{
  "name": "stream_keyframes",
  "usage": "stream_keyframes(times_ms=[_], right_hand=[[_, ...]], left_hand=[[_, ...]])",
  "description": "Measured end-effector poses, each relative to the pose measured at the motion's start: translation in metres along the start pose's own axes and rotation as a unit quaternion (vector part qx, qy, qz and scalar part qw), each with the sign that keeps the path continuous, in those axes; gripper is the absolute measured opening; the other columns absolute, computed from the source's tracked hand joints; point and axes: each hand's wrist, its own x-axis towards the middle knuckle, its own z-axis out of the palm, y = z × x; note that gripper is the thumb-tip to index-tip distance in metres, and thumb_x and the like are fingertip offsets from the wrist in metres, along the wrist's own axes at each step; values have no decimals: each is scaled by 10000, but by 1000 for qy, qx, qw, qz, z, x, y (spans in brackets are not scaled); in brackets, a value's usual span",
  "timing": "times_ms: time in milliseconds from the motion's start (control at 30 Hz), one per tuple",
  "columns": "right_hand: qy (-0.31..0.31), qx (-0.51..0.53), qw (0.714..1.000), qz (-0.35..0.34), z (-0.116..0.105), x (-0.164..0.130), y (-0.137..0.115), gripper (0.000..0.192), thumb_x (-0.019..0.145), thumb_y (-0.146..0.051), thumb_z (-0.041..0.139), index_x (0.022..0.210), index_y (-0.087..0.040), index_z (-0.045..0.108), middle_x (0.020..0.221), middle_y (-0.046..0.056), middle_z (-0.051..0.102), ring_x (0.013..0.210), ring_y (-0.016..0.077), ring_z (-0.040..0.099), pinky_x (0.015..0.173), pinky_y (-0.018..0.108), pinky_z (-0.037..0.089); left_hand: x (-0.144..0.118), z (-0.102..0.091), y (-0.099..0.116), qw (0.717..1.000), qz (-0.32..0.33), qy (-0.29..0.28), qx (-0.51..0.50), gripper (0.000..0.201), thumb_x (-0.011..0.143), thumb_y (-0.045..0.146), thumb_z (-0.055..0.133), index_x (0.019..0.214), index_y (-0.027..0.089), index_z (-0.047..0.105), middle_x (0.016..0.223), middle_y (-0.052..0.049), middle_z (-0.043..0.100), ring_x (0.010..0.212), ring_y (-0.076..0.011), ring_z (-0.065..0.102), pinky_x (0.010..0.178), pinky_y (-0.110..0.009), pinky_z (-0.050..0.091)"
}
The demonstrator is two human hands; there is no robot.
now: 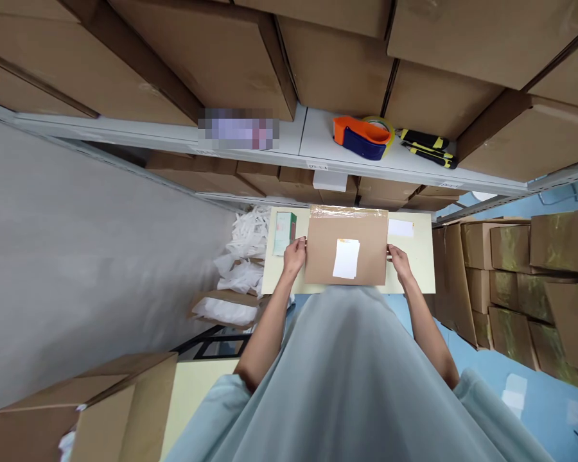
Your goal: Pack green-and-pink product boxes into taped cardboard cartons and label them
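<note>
nearest the camera is the person's pale grey-green top [351, 385], with both bare forearms reaching forward from it to a small cream table [421, 269]. at lower left an open cardboard carton [101, 410] stands with some white material showing inside it, and another cream surface [192, 391] lies just beside it. the left hand [295, 255] grips the left edge of a sealed brown box [347, 247], fingers curled onto that side and the thumb on the top face. the right hand [399, 262] holds the right edge of the same box in the same loosely curled way. the box lies flat on the table, between the two hands, with a white label [346, 258] near the middle of its top and a strip of clear tape [347, 211] along its far edge. just left of the box, near the left hand, a small green and white carton [284, 233] stands on the table, and a white slip of paper [401, 228] lies on the table at the far right corner. to the left of the table a heap of white bags [243, 256] spills over another open carton. to the right, taped brown boxes [534, 282] are stacked on a blue floor. farther off, a grey shelf [279, 138] carries an orange and blue tape dispenser [363, 136] and a black and yellow tool [428, 148] just beside it, with large cardboard boxes [221, 51] around them.
</note>
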Motion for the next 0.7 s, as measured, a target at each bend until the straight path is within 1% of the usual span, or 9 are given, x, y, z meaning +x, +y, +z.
stream_keyframes(times_ms=[67,133,200,300,400,467,567,633,700], right_hand=[[14,11,1000,-11,-9,-12,-2,873,870,-846,533,1276,-118,797,1366,224,802,1079,250,731,880,357,567],[31,31,999,-24,-19,-25,-1,814,906,-803,554,1314,-147,809,1413,203,792,1085,248,712,869,352,549],[45,44,998,-30,-27,-37,0,768,914,-783,582,1289,-161,832,1400,191,800,1082,255,705,850,351,540],[56,44,997,-39,-33,-47,2,720,916,-762,615,1238,-167,860,1351,183,822,1078,269,705,823,351,535],[48,31,997,-48,-32,-48,6,716,935,-748,610,1304,-188,860,1371,161,825,1062,262,708,819,350,546],[36,14,999,-35,-28,-44,11,736,921,-754,605,1326,-193,857,1373,147,828,1055,260,711,822,356,562],[14,-21,1000,2,-19,-38,19,779,886,-780,602,1302,-175,863,1352,143,835,1062,275,728,843,387,592],[7,-31,999,7,-12,-37,22,791,887,-799,605,1299,-175,862,1355,143,835,1112,292,747,910,427,614],[7,-26,1000,-13,-8,-38,21,777,908,-816,613,1293,-189,863,1381,140,829,1222,310,749,1038,468,611]], left_hand=[[-9,-6,5,998,-19,12,-64,538,1094,543,493,1220,115,794,1105,-156,859,1095,-248,777,1026,-368,615],[-23,-13,5,989,-34,30,-143,545,1056,588,554,1179,122,810,1044,-133,855,1016,-242,776,1003,-380,626],[-36,-20,3,981,-34,47,-186,527,1003,613,611,1107,142,824,1016,-109,849,972,-241,769,981,-389,635],[-50,-27,-3,979,-33,63,-190,512,942,645,664,1025,166,825,994,-85,841,993,-253,763,969,-386,637],[-55,-29,-9,984,-26,72,-164,529,941,679,667,1019,179,819,977,-77,829,1083,-279,751,989,-379,620],[-55,-27,-13,986,-23,60,-151,550,953,707,646,982,182,805,942,-83,813,1083,-285,744,978,-372,608],[-52,-22,-18,991,-33,9,-126,586,956,751,615,895,189,770,838,-71,768,998,-273,729,949,-360,593],[-50,-18,-21,993,-34,-16,-111,601,957,760,595,911,187,772,829,-63,764,1004,-273,724,984,-367,580],[-49,-17,-23,993,-28,-29,-111,607,966,737,578,1004,171,794,899,-77,799,1066,-286,731,1047,-386,566]])
